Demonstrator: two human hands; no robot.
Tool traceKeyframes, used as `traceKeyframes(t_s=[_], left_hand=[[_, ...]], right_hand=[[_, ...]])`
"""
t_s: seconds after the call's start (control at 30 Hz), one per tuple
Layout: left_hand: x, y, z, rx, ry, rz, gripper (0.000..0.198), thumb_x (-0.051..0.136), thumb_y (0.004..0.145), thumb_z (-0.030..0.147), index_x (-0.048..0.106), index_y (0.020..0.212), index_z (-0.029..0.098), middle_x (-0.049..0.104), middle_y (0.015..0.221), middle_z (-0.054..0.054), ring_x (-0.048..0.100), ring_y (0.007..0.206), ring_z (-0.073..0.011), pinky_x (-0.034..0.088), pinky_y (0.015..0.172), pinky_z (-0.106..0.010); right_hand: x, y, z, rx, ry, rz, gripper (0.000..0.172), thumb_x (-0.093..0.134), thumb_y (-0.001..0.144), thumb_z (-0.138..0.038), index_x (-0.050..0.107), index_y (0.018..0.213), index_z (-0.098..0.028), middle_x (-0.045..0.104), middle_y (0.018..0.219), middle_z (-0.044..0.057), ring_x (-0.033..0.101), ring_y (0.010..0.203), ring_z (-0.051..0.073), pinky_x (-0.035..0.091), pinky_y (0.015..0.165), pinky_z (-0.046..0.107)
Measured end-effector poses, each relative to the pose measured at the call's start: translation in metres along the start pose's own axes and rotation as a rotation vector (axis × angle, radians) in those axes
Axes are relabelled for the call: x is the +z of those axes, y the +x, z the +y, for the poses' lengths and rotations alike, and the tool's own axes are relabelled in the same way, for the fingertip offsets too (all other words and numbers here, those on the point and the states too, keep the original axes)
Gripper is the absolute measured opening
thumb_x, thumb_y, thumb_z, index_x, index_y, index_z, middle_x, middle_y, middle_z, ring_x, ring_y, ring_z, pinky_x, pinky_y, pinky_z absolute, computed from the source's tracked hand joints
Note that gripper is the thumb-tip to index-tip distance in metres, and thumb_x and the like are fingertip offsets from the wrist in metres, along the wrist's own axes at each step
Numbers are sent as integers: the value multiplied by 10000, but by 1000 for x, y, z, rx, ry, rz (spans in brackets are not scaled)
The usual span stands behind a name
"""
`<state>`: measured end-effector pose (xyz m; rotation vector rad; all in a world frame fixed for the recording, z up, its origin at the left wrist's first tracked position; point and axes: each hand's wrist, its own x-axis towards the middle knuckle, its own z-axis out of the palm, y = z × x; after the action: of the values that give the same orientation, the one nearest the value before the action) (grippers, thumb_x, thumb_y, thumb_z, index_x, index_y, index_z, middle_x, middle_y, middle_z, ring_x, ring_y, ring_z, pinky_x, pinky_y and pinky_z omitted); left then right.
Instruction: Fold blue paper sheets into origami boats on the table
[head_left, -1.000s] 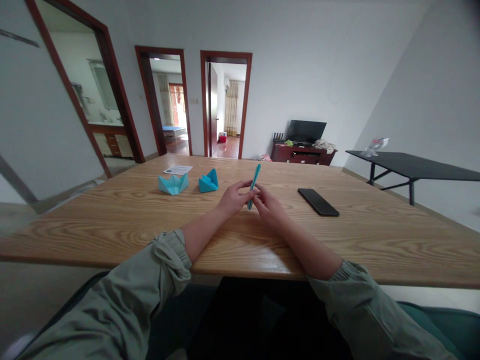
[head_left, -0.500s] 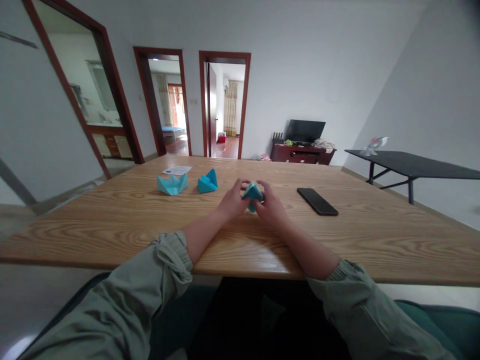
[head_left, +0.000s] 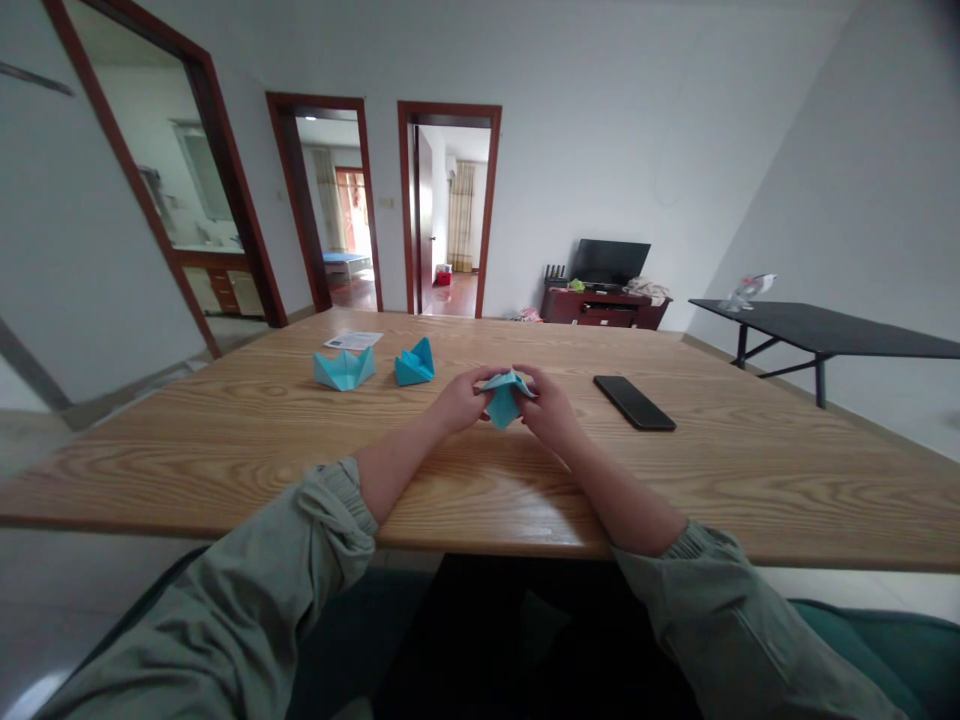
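Watching the head view: I look forward and down at two bare forearms resting toward the near edge of the wooden surface [head_left: 225, 480].

Left hand [head_left: 460, 402]: its fingers [head_left: 487, 378] are closed on the left side of the folded blue paper [head_left: 504, 400], pinching it firmly.

Right hand [head_left: 550, 407]: its fingers [head_left: 526, 378] are clenched on the paper's right side, with the knuckles facing up.

Held piece: the folded blue paper sits between both hands near the middle of the surface, and its pointed end faces down. I cannot tell whether that end touches the wood.

Left of the hands: a blue origami boat [head_left: 344, 369] and a smaller blue origami piece [head_left: 415, 363] stand just apart from each other. A printed paper sheet [head_left: 353, 340] lies behind the boat.

Right of the hands: a black smartphone [head_left: 634, 402] lies face up and angled on the surface, near the right hand.

Sleeves: grey-green sleeves [head_left: 225, 620] are gathered above both wrists.

Beyond the surface: a dark folding table [head_left: 825, 342] carries a small glass ornament [head_left: 746, 292]. A television [head_left: 610, 262] stands on a dark red cabinet [head_left: 604, 310] against the far wall, between the doorway [head_left: 450, 210] and the folding table.
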<state>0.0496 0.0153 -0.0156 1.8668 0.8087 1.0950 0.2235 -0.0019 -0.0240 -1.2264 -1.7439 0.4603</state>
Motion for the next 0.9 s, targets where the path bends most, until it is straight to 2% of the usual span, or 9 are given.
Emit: traceKeyframes(t_s=[0.17,0.27,0.37,0.5,0.6,0.7,0.77,0.83,0.9], left_hand=[[11,-2,11,80,460,205,418,562,823,213,563,1240,246,663,1092,-82,619,964,-244,472,881,-372],[13,-1,15,58,577,214,368,531,843,203,594,1198,275,657,1126,-72,598,1039,-262,429,935,-372],[10,2,14,81,577,206,362,507,844,188,622,1176,277,662,1120,-69,591,1058,-259,421,954,-366],[-1,7,4,51,363,155,465,498,762,104,627,1186,243,665,1070,-74,636,892,-230,509,825,-370],[-10,7,-1,-60,47,52,626,514,717,106,506,1325,256,620,1140,-82,638,763,-181,557,653,-342],[-16,3,0,-178,-300,-120,813,594,688,130,317,1438,278,593,1181,-90,645,862,-189,574,700,-370],[-17,0,4,-250,-504,-221,840,639,691,166,281,1446,257,602,1163,-96,647,911,-193,564,782,-396],[-16,-1,6,-288,-612,-233,753,661,725,248,344,1408,239,606,1166,-103,649,927,-193,555,813,-389],[-13,0,5,-291,-593,-170,685,688,743,344,411,1359,231,607,1177,-108,648,932,-198,565,761,-348]], right_hand=[[6,0,-13,-36,-333,108,234,534,853,-315,665,1032,-240,711,916,64,641,836,209,451,700,276],[7,0,-16,1,-478,141,234,496,878,-341,682,982,-244,715,874,84,645,809,222,436,697,282],[4,2,-13,-9,-487,142,253,488,867,-286,683,1026,-256,723,914,77,651,833,228,450,728,294],[-4,4,-3,-109,-321,108,462,463,786,-120,635,1198,-239,708,1072,49,642,966,226,478,831,313],[-8,4,5,-168,-207,59,535,405,784,-83,600,1266,-209,685,1138,53,639,990,207,491,865,327],[-11,3,10,-220,-175,44,534,406,779,-75,616,1250,-212,668,1168,56,622,1029,206,480,911,350],[-12,2,11,-249,-182,50,525,416,771,-70,632,1227,-217,663,1169,60,612,1048,205,468,933,351],[-12,1,8,-275,-192,54,524,418,766,-64,639,1217,-213,660,1165,68,607,1058,201,460,942,340],[-12,0,5,-293,-193,58,522,419,764,-64,640,1214,-211,656,1168,71,602,1071,198,454,951,332]])
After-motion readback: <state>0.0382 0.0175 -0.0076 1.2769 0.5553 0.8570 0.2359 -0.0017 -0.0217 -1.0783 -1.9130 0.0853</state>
